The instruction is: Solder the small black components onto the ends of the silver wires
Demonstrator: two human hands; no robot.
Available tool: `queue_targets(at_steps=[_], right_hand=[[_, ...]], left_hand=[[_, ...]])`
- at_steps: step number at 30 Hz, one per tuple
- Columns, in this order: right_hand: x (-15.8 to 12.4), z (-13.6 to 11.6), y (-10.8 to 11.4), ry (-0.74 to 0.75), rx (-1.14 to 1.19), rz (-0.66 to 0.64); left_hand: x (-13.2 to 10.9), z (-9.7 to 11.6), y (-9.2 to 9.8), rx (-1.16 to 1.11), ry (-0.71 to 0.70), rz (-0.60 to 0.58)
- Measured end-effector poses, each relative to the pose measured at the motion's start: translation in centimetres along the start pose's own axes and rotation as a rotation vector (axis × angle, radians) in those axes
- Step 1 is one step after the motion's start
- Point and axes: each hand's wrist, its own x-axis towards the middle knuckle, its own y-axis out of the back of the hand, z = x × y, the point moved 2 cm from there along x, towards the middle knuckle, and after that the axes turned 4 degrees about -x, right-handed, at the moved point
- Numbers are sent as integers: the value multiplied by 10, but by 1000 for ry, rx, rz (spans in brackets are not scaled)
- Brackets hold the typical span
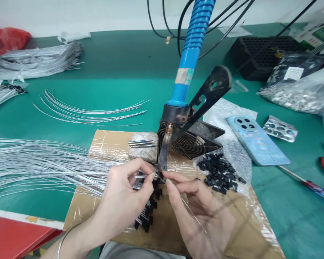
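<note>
My left hand [124,201] pinches a silver wire [139,176] at the fixed soldering iron [164,151] tip. My right hand [197,212] pinches a thin solder strand [190,212] just beside it. I judge each grip needs steadiness, fingertips clear of hot metal.

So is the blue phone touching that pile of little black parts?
Apart. The head view shows a strip of the clear plastic bag lying between the lower-left edge of the blue phone and the pile of black parts.

Glossy metal wires [43,162], matt green table [110,72], tape-covered cardboard [110,144], ribbed blue plastic handle [196,39].
</note>
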Motion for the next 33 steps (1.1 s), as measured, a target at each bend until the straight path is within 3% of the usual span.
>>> queue_targets(at_steps=[33], right_hand=[[0, 2, -2, 30, -34, 45]], left_hand=[[0, -2, -2, 8, 3, -12]])
